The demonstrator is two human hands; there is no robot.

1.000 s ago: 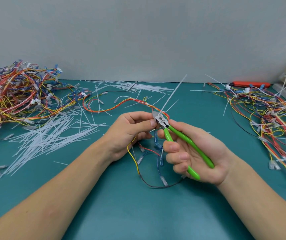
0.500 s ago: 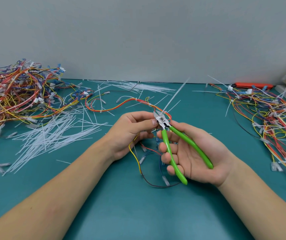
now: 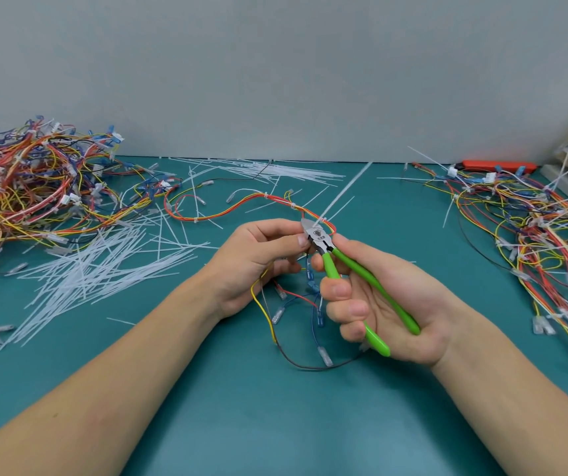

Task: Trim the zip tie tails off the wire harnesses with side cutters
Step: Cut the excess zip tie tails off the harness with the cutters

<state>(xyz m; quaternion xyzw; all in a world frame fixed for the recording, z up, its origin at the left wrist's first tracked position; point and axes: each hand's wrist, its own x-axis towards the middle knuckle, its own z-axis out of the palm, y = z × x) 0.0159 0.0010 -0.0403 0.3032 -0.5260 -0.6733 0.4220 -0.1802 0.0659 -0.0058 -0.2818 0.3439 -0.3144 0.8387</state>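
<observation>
Head view, trimming step: L hand (image 3: 258, 259) pinches the wire harness (image 3: 241, 204) betw. thumb & fingers just beside the zip tie tail (image 3: 342, 190); R hand (image 3: 375, 304) wraps the green handles of the side cutters (image 3: 320, 237), fingers curled round one, the other across the palm, handles part-spread; cutter jaws sit at the tail's base, just above the L thumb; harness loops limp from the L hand onto the table (image 3: 275, 424), partly off it; tail judged light, springy, stiff enough to stand up & away; best held at the bundle next to the tie head; cut tails (image 3: 97, 269) lie well to the L
</observation>
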